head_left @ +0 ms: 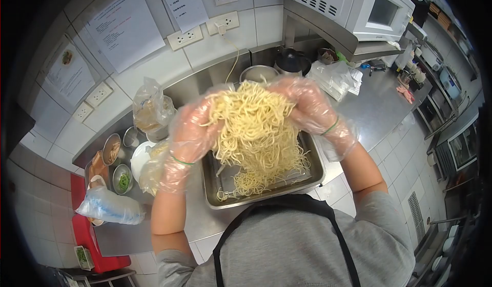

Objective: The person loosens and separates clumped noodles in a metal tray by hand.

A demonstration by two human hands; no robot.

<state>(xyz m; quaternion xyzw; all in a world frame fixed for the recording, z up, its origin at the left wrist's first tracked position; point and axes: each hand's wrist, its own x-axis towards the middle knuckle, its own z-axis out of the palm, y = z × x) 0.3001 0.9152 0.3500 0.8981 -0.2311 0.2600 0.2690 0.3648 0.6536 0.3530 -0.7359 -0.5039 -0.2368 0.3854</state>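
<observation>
Noodles (253,123), pale yellow and tangled, hang in a thick bunch between the left hand (197,125) and the right hand (307,100), above a rectangular metal tray (209,182). Each hand grasps one side of the bunch, and both wear clear plastic gloves (177,179) with a green band (183,162) around the wrist. More strands lie in the tray underneath, some near the edge closest to the person; whether the raised bunch touches them, I cannot tell.

The tray sits on a steel table (376,97). Left of it stand a small metal bowl of green pieces (123,179) and another metal bowl (111,149) with pale brown contents. A blue-and-white plastic bag (110,206) lies nearer the person, while a clear bag (149,108) with brownish contents stands toward the wall. Beyond the right hand are clear plastic bags (330,79), and a white microwave (353,13) rests on a raised shelf (333,28).
</observation>
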